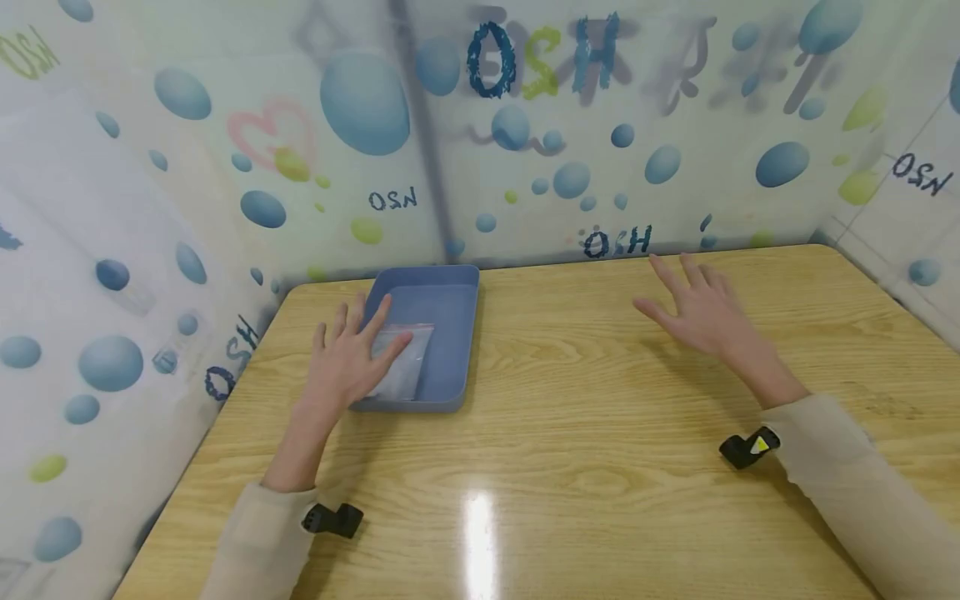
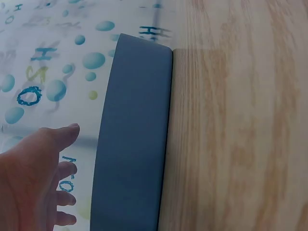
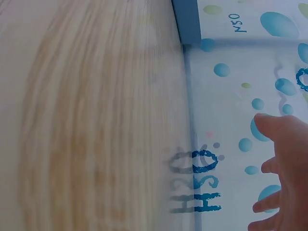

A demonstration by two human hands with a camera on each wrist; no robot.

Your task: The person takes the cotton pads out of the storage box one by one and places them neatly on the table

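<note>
A shallow blue-grey tray (image 1: 450,333) lies on the left part of the table, and its outer wall (image 2: 130,134) fills the middle of the left wrist view. Inside the tray is a clear zip bag (image 1: 408,367) with pale contents that I cannot make out. My left hand (image 1: 345,362) hovers over the tray's left side, fingers spread, holding nothing and hiding part of the bag. Off to the right, my right hand (image 1: 697,312) is held above the bare wood with its fingers spread and nothing in them.
The wood-grain table (image 1: 570,400) reaches back to a wall covering (image 1: 465,167) printed with blue and green bubbles and letters. A similar covering (image 1: 112,292) rises along the left edge. Small black cameras sit at both sleeve cuffs.
</note>
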